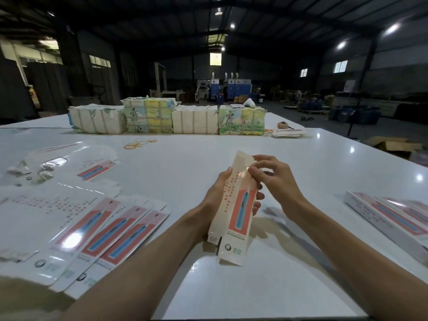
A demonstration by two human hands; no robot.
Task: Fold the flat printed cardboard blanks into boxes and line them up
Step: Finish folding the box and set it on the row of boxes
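A long narrow box (236, 212), white with a red panel and a blue pen picture, stands tilted above the white table (190, 158) in front of me. My left hand (220, 193) grips its middle from the left, fingers curled round behind. My right hand (271, 174) pinches the upper right edge near the open top flap. The bottom flaps hang open. Several flat blanks (97, 230) lie fanned at the near left. Folded boxes (391, 216) lie side by side at the right edge.
Paper-wrapped bundles (166, 119) stand in a row across the far side of the table. Yellow rubber bands (139, 143) lie in front of them. One loose blank (97, 170) and torn wrapping (34, 172) lie at the left. A dim warehouse lies beyond.
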